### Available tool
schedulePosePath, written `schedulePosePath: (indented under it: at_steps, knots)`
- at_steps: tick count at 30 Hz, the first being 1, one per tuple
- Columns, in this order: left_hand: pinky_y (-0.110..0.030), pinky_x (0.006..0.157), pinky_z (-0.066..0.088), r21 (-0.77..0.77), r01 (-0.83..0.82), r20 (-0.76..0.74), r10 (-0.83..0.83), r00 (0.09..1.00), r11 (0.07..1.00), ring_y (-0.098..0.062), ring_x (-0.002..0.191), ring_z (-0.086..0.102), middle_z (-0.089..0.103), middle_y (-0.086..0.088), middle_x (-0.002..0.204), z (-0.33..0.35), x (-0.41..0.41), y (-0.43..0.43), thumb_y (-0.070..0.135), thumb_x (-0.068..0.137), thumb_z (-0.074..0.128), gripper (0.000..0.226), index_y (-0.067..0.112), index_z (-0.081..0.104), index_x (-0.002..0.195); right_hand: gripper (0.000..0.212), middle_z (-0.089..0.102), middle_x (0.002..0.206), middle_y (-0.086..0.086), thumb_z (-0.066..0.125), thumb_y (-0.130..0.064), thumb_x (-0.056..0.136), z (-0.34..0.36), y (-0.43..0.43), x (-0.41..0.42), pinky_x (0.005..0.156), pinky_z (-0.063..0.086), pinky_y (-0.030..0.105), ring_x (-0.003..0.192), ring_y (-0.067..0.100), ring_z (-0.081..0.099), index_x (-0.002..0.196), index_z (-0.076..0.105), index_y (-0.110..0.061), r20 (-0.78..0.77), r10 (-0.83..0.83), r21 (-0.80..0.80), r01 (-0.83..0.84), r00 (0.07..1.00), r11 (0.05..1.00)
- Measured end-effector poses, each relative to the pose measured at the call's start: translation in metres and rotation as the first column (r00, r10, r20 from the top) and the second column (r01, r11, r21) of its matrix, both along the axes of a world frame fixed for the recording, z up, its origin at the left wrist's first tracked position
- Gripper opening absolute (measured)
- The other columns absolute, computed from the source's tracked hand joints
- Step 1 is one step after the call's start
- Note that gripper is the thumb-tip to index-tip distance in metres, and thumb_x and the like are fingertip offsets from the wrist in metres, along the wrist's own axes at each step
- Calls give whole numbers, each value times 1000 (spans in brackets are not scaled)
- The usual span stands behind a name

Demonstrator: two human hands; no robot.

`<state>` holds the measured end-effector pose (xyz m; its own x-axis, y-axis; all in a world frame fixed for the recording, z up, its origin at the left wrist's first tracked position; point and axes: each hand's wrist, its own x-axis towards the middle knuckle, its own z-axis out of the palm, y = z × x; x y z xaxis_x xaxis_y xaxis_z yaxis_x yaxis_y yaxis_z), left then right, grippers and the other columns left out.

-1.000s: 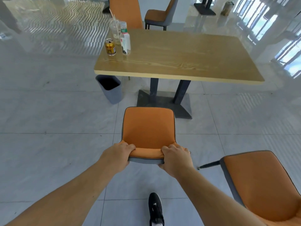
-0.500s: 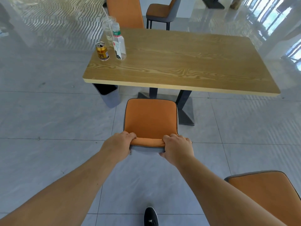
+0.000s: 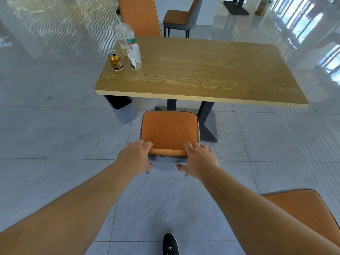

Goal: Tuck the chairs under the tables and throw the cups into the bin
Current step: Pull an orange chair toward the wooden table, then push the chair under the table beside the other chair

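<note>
Both hands' grip on orange chair [image 3: 170, 132] back, facing table [image 3: 202, 70]

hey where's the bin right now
The grey bin stands on the floor at the left of the head view, partly under the near-left corner of the wooden table, left of the held orange chair.

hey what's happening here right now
A person has both hands, left hand and right hand, on the backrest of an orange chair, facing the table. The seat's front edge is not yet under it. A can, bottle and cup stand on the table; the bin sits below.
</note>
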<state>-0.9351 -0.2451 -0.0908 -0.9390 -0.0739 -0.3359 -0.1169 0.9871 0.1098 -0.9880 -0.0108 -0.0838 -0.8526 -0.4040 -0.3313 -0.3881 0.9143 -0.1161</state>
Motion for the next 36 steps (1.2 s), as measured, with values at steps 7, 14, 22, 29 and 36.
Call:
schedulePosePath:
  at_steps: [7, 14, 22, 29, 36]
  knots:
    - [-45, 102, 44, 275, -58, -161, 106, 981, 960, -22, 138, 42, 46, 6, 154, 88, 57, 62, 79, 84, 57, 81, 36, 39, 150, 83, 48, 151, 2, 45, -77, 90, 77, 66, 77, 117, 35, 46, 141, 28, 38, 153, 37, -24, -181, -62, -154, 34, 981, 988]
    - [-47, 106, 41, 328, 280, -276, -192, 942, 902, -26, 138, 42, 49, 0, 152, 162, 122, 191, 83, 80, 52, 87, 30, 42, 149, 89, 48, 153, 6, 33, -82, 88, 158, 215, 217, 114, 35, 49, 143, 30, 38, 154, 38, -23, -264, -323, -160, 289, 909, 944]
    - [-49, 109, 42, 333, 469, -272, -393, 879, 818, -27, 140, 40, 47, -1, 154, 201, 241, 372, 89, 71, 40, 99, 30, 37, 151, 82, 48, 153, 4, 44, -77, 92, 223, 401, 378, 114, 36, 49, 142, 29, 38, 155, 37, -25, -358, -530, -129, 522, 769, 843]
    - [-48, 107, 42, 243, 570, -351, -477, 806, 784, -28, 139, 43, 46, 1, 154, 228, 314, 559, 84, 82, 50, 88, 31, 37, 151, 82, 49, 152, 6, 46, -76, 91, 243, 572, 481, 113, 35, 47, 142, 30, 38, 153, 41, -23, -406, -609, -200, 585, 681, 786]
    - [-52, 115, 34, 207, 563, -250, -513, 821, 800, -25, 146, 35, 39, 2, 161, 202, 395, 708, 83, 81, 48, 90, 32, 33, 153, 84, 50, 151, 3, 45, -80, 89, 216, 715, 548, 112, 36, 46, 141, 28, 39, 153, 41, -25, -339, -577, -189, 547, 743, 815]
